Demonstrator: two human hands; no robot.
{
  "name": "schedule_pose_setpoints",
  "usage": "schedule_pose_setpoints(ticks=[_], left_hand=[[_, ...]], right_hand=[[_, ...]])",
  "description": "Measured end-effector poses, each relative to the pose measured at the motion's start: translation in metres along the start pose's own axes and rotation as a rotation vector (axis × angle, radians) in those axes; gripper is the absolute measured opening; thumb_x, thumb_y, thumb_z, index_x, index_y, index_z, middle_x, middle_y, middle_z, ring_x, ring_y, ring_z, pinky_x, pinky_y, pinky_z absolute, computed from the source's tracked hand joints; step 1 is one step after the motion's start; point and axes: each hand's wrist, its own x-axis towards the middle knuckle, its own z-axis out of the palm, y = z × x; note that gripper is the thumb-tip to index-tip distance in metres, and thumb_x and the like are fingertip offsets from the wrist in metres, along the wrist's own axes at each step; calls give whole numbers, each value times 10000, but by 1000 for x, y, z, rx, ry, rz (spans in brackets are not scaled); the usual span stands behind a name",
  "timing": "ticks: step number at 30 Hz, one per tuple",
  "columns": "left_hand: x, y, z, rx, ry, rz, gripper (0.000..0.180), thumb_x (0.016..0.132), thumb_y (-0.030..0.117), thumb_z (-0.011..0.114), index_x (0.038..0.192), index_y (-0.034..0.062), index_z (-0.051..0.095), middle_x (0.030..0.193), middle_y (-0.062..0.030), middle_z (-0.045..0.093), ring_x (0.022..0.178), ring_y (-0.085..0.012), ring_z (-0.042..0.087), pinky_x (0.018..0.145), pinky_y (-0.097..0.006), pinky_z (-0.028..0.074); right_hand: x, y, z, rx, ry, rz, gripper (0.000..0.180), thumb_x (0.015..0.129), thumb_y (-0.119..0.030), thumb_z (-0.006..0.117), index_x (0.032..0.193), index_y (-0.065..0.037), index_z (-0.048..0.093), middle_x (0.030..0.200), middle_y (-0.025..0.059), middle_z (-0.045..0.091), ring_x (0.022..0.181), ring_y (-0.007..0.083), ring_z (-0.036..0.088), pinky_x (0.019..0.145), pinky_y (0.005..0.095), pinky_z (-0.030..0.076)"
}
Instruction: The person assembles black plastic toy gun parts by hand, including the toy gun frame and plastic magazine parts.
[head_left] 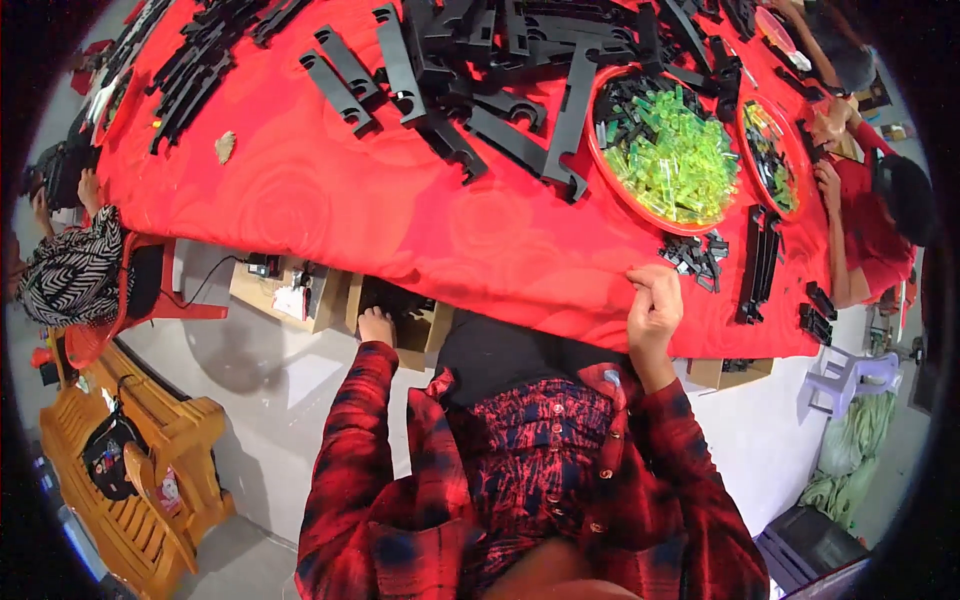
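My left hand (377,325) reaches down under the edge of the red-covered table (400,210) into an open cardboard box (425,328); its fingers are hidden. My right hand (652,303) rests at the table's near edge with its fingers curled, and I see nothing in it. Just beyond it lies a small pile of black plastic parts (696,258). Farther back stands a red bowl (603,160) filled with clear green pieces (675,160) and some black ones.
Long black plastic strips (560,110) cover the far part of the table, with more (758,268) to the right. A second red bowl (742,140) sits by a person in red (875,225). A person in stripes (70,268) is at left, near a wooden bench (150,480).
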Motion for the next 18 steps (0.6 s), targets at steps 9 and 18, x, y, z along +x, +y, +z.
schedule_pose_setpoints(ticks=[9,18], left_hand=[[-13,26,-28,117,-265,24,338,914,346,527,1116,183,743,1218,-48,589,1113,-256,540,881,-395,409],[-28,34,-38,-7,-169,-30,325,905,339,522,1028,135,744,1182,-79,583,1084,-270,528,864,-389,415]], right_hand=[[-3,2,1,-12,14,1,295,736,196,467,868,7,651,871,128,637,829,257,621,724,326,507],[-3,0,1,-4,10,16,274,761,191,483,875,0,643,875,123,634,833,263,615,750,336,501]])
